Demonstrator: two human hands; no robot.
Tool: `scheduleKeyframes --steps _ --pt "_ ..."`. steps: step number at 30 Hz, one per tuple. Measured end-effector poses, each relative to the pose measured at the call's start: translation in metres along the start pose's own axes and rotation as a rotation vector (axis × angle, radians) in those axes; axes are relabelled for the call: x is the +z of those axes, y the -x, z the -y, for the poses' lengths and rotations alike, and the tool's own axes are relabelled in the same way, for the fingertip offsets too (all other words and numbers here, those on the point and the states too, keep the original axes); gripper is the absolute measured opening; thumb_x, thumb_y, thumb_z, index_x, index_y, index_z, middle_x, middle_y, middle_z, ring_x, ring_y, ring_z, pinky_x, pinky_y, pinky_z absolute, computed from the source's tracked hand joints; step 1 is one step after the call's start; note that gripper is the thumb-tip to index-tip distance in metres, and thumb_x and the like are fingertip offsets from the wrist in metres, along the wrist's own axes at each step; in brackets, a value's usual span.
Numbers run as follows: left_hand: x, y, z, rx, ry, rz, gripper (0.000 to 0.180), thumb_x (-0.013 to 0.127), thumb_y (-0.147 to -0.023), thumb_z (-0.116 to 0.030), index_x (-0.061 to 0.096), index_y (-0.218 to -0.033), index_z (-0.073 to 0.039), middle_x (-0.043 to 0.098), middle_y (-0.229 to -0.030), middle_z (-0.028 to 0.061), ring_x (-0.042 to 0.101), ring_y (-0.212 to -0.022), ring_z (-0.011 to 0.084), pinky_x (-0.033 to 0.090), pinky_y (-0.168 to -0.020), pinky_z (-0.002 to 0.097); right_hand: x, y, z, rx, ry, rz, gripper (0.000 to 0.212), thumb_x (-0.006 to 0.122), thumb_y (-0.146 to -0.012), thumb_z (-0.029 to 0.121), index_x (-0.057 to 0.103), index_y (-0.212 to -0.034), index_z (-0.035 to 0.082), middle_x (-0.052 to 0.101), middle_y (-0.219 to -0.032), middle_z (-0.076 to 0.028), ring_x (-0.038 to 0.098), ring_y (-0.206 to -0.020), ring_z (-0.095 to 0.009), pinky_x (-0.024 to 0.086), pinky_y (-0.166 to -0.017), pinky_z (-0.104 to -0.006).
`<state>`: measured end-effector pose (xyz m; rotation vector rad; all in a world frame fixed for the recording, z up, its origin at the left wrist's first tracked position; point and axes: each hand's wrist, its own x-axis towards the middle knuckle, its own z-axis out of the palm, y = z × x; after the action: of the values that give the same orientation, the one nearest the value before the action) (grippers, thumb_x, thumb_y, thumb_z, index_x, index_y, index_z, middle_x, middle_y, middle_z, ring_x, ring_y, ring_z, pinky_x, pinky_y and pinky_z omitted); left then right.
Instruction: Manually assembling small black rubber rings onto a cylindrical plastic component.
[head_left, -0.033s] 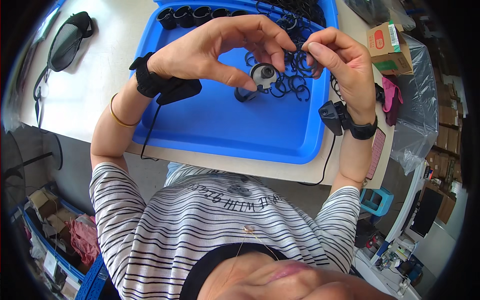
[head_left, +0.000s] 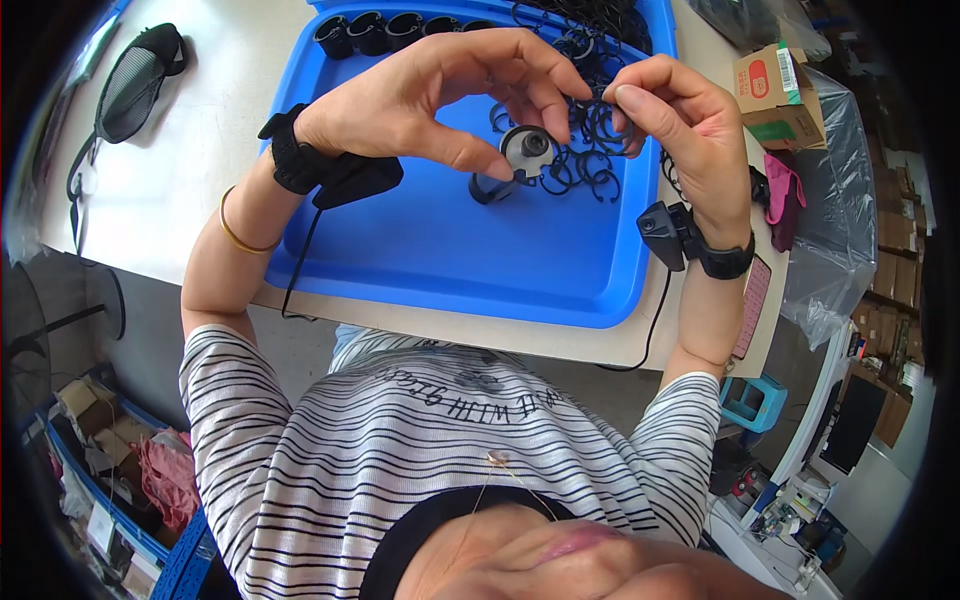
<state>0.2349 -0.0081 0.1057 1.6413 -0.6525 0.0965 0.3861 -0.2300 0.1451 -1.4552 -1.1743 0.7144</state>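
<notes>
My left hand (head_left: pixel 450 105) curves round a short cylindrical part (head_left: pixel 527 150), with a pale round end face and a dark knob at its centre. The thumb and fingertips sit at opposite sides of that end, and the part leans a little over the tray. Level with it, my right hand (head_left: pixel 685 125) pinches thumb against forefinger on a thin black open ring (head_left: pixel 612 128); the fingers partly hide the ring. Loose black open rings (head_left: pixel 597 178) lie below and between my hands on the blue tray (head_left: pixel 450 270).
Several black cups (head_left: pixel 370 35) stand in a row along the tray's far side. Behind them a blue bin (head_left: pixel 655 25) holds a heap of black rings. A mesh pouch (head_left: pixel 140 85) lies on the table at left; a cardboard box (head_left: pixel 780 90) stands at right.
</notes>
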Motion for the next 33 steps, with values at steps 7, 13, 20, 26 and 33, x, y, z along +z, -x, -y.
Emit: scheduleKeyframes --steps 7,13,20,26,33 --pt "0.0 0.002 -0.001 0.003 0.039 -0.001 0.067 0.08 -0.078 -0.009 0.049 -0.138 -0.002 0.065 -0.117 0.0134 0.061 -0.115 0.0237 0.044 -0.104 0.0389 0.004 -0.001 -0.001 -0.003 0.012 -0.004 0.017 0.068 -0.097 0.019 0.07 -0.103 0.003 0.067 -0.08 0.0 0.06 -0.068 -0.005 0.05 -0.06 -0.0203" --pt "-0.004 -0.001 -0.004 0.014 0.019 0.025 0.066 0.079 -0.078 -0.008 0.05 -0.137 -0.002 0.065 -0.117 0.0137 0.061 -0.115 0.0243 0.044 -0.104 0.0395 0.006 -0.001 0.002 -0.01 -0.012 -0.014 0.016 0.068 -0.096 0.017 0.07 -0.101 0.003 0.067 -0.079 0.0 0.06 -0.067 -0.005 0.049 -0.059 -0.0201" --pt "-0.004 0.004 -0.007 -0.118 0.064 -0.068 0.064 0.076 -0.073 -0.005 0.052 -0.132 0.002 0.064 -0.116 0.0133 0.061 -0.114 0.0241 0.043 -0.106 0.0408 0.009 -0.008 0.003 -0.036 -0.068 0.01 0.016 0.068 -0.094 0.016 0.071 -0.094 0.0 0.065 -0.072 0.0 0.057 -0.06 -0.005 0.045 -0.054 -0.0206" --pt "-0.002 0.016 0.005 -0.161 -0.005 -0.136 0.069 0.079 -0.075 -0.029 0.05 -0.132 -0.002 0.06 -0.109 0.0164 0.058 -0.105 0.0268 0.044 -0.098 0.0418 0.003 0.001 0.003 -0.184 0.091 -0.057 0.019 0.069 -0.087 0.018 0.072 -0.091 0.0 0.067 -0.069 -0.004 0.061 -0.061 -0.01 0.049 -0.058 -0.0258" --pt "-0.016 0.035 0.002 -0.126 -0.145 -0.145 0.077 0.083 -0.077 -0.041 0.047 -0.138 -0.009 0.057 -0.108 0.0139 0.055 -0.109 0.0321 0.043 -0.096 0.0474 0.006 -0.013 0.002 -0.308 0.102 -0.117 0.022 0.069 -0.082 0.022 0.075 -0.088 0.002 0.073 -0.078 -0.01 0.07 -0.073 -0.022 0.053 -0.068 -0.0335"
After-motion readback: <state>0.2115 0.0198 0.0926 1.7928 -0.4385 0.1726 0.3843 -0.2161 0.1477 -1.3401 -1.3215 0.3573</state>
